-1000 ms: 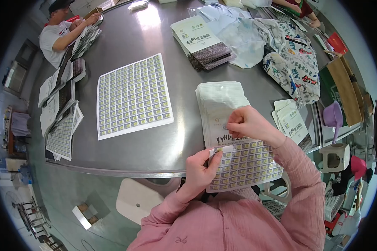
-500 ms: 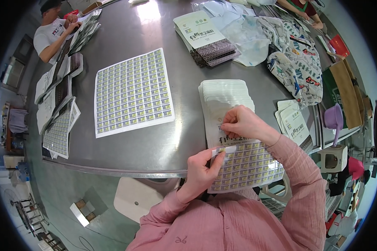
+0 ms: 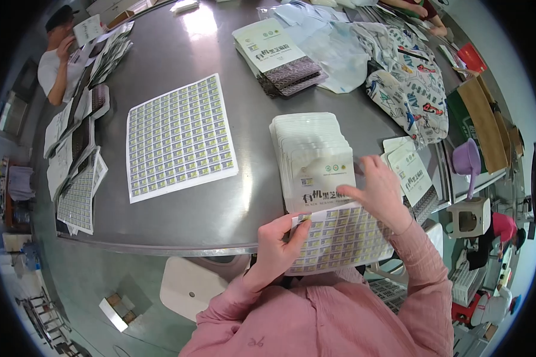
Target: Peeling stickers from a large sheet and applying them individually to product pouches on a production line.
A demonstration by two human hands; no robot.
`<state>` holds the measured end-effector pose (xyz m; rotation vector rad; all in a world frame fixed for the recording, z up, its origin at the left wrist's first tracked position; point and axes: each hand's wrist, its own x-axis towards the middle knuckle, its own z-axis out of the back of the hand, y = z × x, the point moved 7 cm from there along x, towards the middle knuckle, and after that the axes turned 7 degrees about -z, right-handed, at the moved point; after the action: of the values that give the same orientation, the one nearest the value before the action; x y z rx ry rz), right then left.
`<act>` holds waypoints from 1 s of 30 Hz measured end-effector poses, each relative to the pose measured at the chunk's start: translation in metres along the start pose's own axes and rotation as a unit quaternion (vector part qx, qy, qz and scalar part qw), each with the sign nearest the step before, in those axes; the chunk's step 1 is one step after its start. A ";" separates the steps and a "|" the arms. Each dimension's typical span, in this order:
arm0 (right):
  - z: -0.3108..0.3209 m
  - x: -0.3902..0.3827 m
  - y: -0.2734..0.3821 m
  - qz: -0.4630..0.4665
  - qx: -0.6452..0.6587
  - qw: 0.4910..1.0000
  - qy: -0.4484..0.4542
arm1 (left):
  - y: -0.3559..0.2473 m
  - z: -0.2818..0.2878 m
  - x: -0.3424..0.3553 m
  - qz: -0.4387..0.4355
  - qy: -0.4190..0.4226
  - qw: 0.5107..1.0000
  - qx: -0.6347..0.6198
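Note:
My left hand (image 3: 283, 239) pinches the upper left corner of a sheet of small yellow-and-purple stickers (image 3: 345, 241) between thumb and fingers. The sheet hangs over the table edge in front of me. Just beyond it lies a fanned stack of white packaging pouches (image 3: 309, 140), printed with dark lettering. On the top pouch (image 3: 330, 172) a small square label (image 3: 307, 182) shows at the left. My right hand (image 3: 382, 191) is at that pouch's right side with thumb and fingers spread. It holds nothing that I can see; the thumb is over the pouch's lettering.
Another sticker sheet (image 3: 181, 137) lies left on the metal table (image 3: 184, 229). Pouch piles stand at the far middle (image 3: 277, 56), the right (image 3: 411, 172) and the left (image 3: 68, 149). A patterned cloth bag (image 3: 408, 89) and purple dipper (image 3: 466, 157) are at right. A co-worker (image 3: 62, 59) sits far left.
My right hand has moved right, off the middle of the top pouch, and its fingers have spread. The left hand keeps the sheet's corner. The co-worker has raised a pouch.

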<state>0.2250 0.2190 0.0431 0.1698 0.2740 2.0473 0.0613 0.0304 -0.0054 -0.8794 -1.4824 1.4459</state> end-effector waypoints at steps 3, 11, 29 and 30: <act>-0.008 -0.021 -0.003 0.022 0.059 0.998 -0.011 | 0.003 0.002 -0.006 0.004 0.035 0.999 -0.016; 0.000 -0.035 -0.011 -0.045 0.154 0.985 -0.064 | 0.010 0.001 -0.017 0.061 0.025 0.994 -0.090; 0.017 -0.049 0.071 0.149 0.333 0.930 0.040 | 0.006 -0.003 -0.004 0.034 -0.013 0.998 -0.051; 0.018 -0.049 0.075 0.162 0.323 0.932 0.027 | 0.009 -0.004 -0.005 0.035 -0.016 0.998 -0.050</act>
<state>0.1884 0.1441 0.0802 0.5960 1.0113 2.2178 0.0660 0.0276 -0.0148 -0.9806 -1.5733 1.4527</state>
